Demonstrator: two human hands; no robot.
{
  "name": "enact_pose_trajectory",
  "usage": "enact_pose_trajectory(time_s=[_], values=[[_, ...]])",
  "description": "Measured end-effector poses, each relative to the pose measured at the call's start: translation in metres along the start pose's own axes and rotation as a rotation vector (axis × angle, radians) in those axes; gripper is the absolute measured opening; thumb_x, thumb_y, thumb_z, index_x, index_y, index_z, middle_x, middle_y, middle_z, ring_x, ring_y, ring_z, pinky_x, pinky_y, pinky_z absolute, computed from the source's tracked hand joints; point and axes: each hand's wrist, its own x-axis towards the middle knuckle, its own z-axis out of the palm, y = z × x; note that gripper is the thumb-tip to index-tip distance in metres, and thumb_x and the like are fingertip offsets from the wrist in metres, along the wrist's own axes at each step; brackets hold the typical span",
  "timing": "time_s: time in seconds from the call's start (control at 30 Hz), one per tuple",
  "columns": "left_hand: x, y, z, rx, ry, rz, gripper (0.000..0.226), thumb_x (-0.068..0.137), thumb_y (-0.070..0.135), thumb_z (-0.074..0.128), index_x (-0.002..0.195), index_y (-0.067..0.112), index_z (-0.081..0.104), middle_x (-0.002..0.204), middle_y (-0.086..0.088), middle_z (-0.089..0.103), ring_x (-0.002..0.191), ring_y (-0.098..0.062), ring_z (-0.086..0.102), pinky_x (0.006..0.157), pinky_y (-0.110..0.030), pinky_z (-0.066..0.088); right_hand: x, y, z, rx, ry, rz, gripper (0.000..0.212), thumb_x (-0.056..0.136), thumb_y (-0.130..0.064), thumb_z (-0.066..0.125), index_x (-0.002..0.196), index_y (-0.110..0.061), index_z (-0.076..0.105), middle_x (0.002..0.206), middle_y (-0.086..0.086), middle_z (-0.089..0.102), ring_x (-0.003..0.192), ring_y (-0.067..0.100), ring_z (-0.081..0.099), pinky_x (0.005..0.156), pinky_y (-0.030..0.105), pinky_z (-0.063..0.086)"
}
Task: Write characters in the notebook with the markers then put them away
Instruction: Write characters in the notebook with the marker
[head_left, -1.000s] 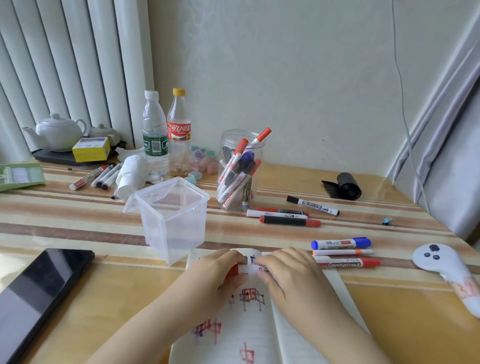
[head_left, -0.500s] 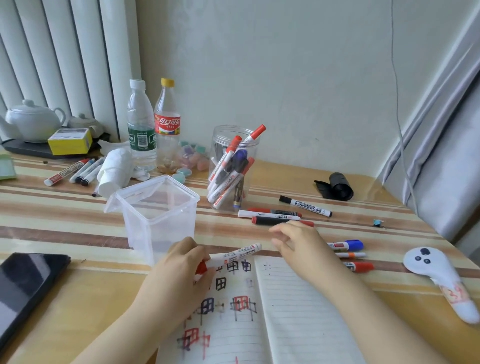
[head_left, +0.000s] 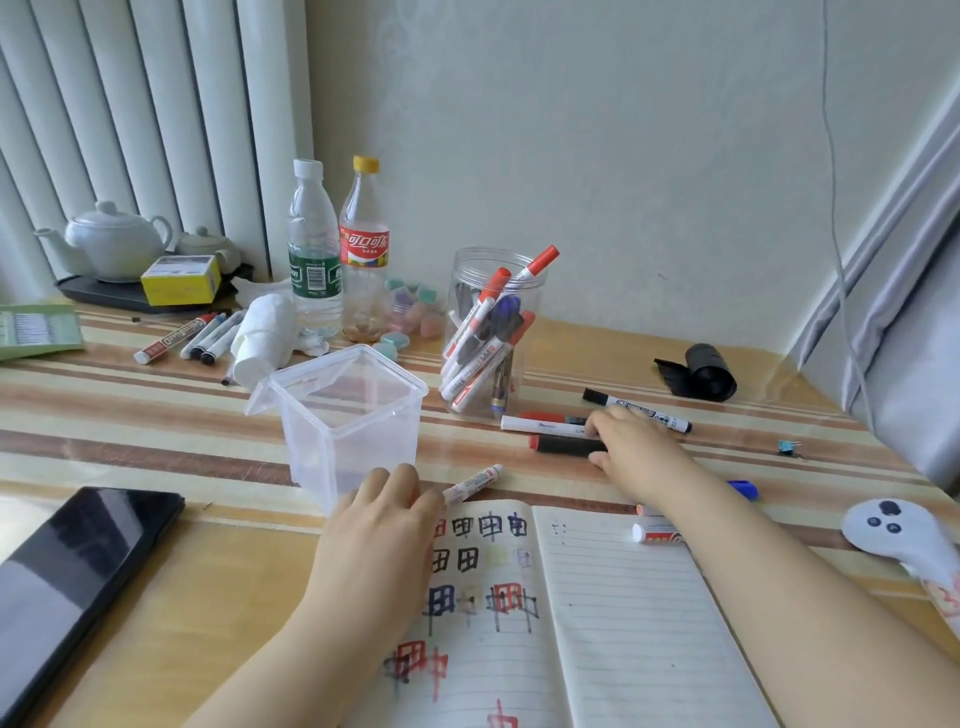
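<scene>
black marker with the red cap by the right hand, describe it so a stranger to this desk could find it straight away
Start at the round clear jar stuffed with markers, standing on the striped table. Just in front of it lie three markers, and the nearest to the notebook is the black marker, under the right hand's fingertips. Its barrel is all black with a red end, while its neighbours have white barrels.

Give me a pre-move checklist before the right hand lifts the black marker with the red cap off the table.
1. Right hand on the black marker: ok, fingers at its right end.
2. Grip closed round it: cannot tell.
3. Marker capped: ok, red cap on its left end.
4. Left hand holds the white marker: ok, its end sticks out past the fingers.
5. Clear square container open to take markers: ok, lid hinged back.
6. Notebook open: ok, characters on the left page.
</scene>
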Motion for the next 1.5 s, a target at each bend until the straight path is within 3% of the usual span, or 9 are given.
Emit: enact_pose_trajectory(time_s=[0.17,0.4,0.53,0.67,0.77,0.83,1.0,1.33,1.5], values=[[0.001,-0.002,0.005,-0.040,-0.009,-0.037,0.029,0.044,0.000,0.080,0.067,0.011,0.065,0.065,-0.001,0.050,0.055,-0.023,0.052,0.037,-0.028,0.037,-0.012,-0.005,-0.006,0.057,0.039,-0.033,0.023,0.094,-0.028,0.052,0.116,-0.019,0.054,0.115,-0.001,0.049,0.113,0.019,0.043,0.094,0.030,0.035],[0.008,0.024,-0.018,-0.595,-0.024,-0.029,0.034,0.093,0.045,0.040,0.115,0.024,0.056,0.102,0.019,0.055,0.089,0.003,0.051,0.075,-0.010,0.040,-0.084,-0.050,-0.044,1.470,0.087,0.188,0.009,0.093,-0.013,0.055,0.092,-0.008,0.062,0.082,0.004,0.070,0.073,0.007,0.067,0.070,0.020,0.052],[0.007,0.043,-0.035,-0.660,-0.263,0.025,0.021,0.095,0.041,0.034,0.096,0.029,0.051,0.083,0.018,0.055,0.075,0.002,0.052,0.070,-0.013,0.041,-0.122,-0.070,-0.040,1.863,-0.034,0.266,0.012,0.090,-0.003,0.054,0.089,0.003,0.064,0.077,0.011,0.069,0.068,0.013,0.067,0.066,0.019,0.056],[0.001,0.039,-0.045,-0.513,-0.333,0.074,0.019,0.098,0.031,0.036,0.081,0.028,0.043,0.071,0.014,0.044,0.061,-0.001,0.043,0.057,-0.013,0.035,-0.151,-0.069,-0.034,1.151,-0.058,0.220,0.025,0.090,-0.029,0.059,0.070,-0.015,0.064,0.061,0.001,0.064,0.054,0.008,0.059,0.053,0.021,0.050],[-0.008,0.038,-0.051,-0.452,-0.378,0.123,0.022,0.099,0.031,0.033,0.078,0.030,0.038,0.071,0.014,0.043,0.062,0.000,0.043,0.058,-0.013,0.034,-0.162,-0.065,-0.036,0.293,0.443,-0.149,0.023,0.083,-0.046,0.052,0.070,-0.028,0.057,0.068,-0.013,0.057,0.067,0.007,0.051,0.060,0.020,0.039],[-0.015,0.040,-0.054,-0.453,-0.390,0.163,0.018,0.099,0.030,0.033,0.084,0.025,0.041,0.072,0.015,0.043,0.067,-0.003,0.043,0.060,-0.015,0.032,-0.161,-0.071,-0.031,0.111,0.494,-0.356,0.030,0.078,-0.046,0.044,0.086,-0.026,0.064,0.083,-0.012,0.062,0.079,0.011,0.056,0.073,0.023,0.041],[-0.031,0.039,-0.059,-0.502,-0.453,0.167,0.026,0.098,0.037,0.035,0.086,0.018,0.050,0.078,0.007,0.053,0.072,-0.010,0.046,0.070,-0.024,0.040,-0.157,-0.088,-0.008,-0.036,0.493,-0.521,0.028,0.089,-0.035,0.036,0.077,-0.023,0.059,0.060,-0.009,0.053,0.047,0.010,0.055,0.035,0.022,0.032],[-0.050,0.025,-0.065,-0.570,-0.493,0.139,0.022,0.099,0.029,0.036,0.078,0.029,0.044,0.067,0.017,0.046,0.064,0.007,0.046,0.060,-0.009,0.034,-0.167,-0.101,-0.009,-0.023,0.327,-0.467,0.043,0.085,-0.051,0.032,0.104,-0.034,0.067,0.042,-0.007,0.051,0.030,0.017,0.047,0.036,0.020,0.019],[-0.051,0.019,-0.066,-0.508,-0.454,0.112,0.027,0.098,0.034,0.034,0.076,0.024,0.046,0.067,0.012,0.046,0.062,-0.003,0.044,0.058,-0.016,0.034,-0.173,-0.103,-0.029,0.091,0.141,-0.405,0.061,0.092,-0.060,0.017,0.146,-0.032,0.017,0.098,-0.001,0.066,0.087,0.026,0.063,0.063,0.033,0.039]])
